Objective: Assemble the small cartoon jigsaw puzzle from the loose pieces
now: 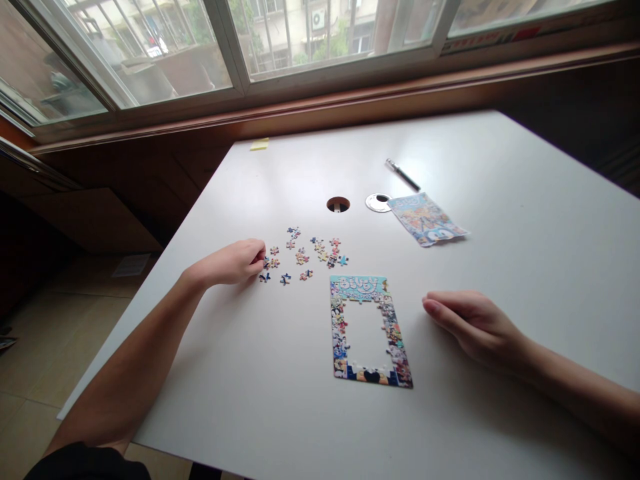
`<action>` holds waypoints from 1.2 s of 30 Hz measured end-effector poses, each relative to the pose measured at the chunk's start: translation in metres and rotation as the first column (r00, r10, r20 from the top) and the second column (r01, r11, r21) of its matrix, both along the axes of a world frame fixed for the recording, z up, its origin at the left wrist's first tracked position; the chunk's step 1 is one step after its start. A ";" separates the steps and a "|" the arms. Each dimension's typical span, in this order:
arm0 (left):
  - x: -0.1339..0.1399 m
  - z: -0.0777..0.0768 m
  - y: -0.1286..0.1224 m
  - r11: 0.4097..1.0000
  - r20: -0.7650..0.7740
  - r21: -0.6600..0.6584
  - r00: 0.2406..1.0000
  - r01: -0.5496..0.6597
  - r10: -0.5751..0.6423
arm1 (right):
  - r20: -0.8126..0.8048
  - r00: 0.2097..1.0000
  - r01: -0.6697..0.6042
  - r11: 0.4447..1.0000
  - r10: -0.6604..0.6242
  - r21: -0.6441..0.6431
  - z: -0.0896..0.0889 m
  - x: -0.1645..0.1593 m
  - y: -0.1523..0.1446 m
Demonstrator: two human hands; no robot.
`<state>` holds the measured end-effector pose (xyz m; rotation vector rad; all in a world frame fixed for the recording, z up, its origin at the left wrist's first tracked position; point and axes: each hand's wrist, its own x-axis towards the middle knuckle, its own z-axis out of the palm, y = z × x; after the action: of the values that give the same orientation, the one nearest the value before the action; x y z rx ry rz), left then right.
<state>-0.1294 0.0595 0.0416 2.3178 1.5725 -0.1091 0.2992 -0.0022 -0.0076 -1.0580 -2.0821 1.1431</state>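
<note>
My left hand (243,261) is closed at the left side of a loose scatter of jigsaw pieces (301,256). Its curled fingertips touch or nearly touch the nearest pieces; whether one is pinched between them is hidden. Right of and nearer than the scatter lies the puzzle frame (371,376), its picture border in place round a white middle. My right hand (475,325) rests on the table to the right of the frame, thumb against curled fingers, with nothing showing in it.
Beyond the frame, a crumpled picture sheet (427,219) overlaps a round metal ring (377,203). A dark pen (403,175) lies behind it. Left of the ring is a cable hole (339,205) in the white table (260,413). Yellow tape (259,145) marks the far corner, near the window.
</note>
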 end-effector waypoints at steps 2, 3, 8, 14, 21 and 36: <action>0.000 0.000 0.000 1.000 -0.006 -0.001 1.000 0.000 0.000 | 0.006 1.000 0.011 1.000 -0.011 -0.006 0.001 0.000 0.000; 0.000 0.000 0.000 1.000 -0.009 -0.001 1.000 -0.001 0.001 | 0.005 1.000 0.015 1.000 -0.015 -0.004 0.001 -0.001 0.000; -0.001 -0.001 0.002 1.000 -0.020 -0.013 1.000 -0.009 0.008 | 0.006 1.000 0.021 1.000 -0.021 -0.001 0.005 -0.003 -0.001; 0.000 0.000 0.003 1.000 -0.026 -0.026 1.000 -0.014 0.014 | 0.002 1.000 0.021 1.000 -0.021 -0.009 0.007 -0.004 -0.001; 0.000 0.001 0.002 0.999 -0.018 -0.039 1.000 -0.023 0.022 | 0.013 1.000 0.015 1.000 -0.015 0.000 0.004 -0.003 -0.001; 0.009 0.012 -0.008 0.999 0.062 0.037 0.998 0.021 -0.024 | 0.016 1.000 0.004 1.000 -0.004 -0.006 -0.005 0.003 0.001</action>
<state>-0.1207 0.0520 0.0535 2.3431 1.5307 -0.0139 0.3026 -0.0016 -0.0129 -1.0772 -2.0890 1.1433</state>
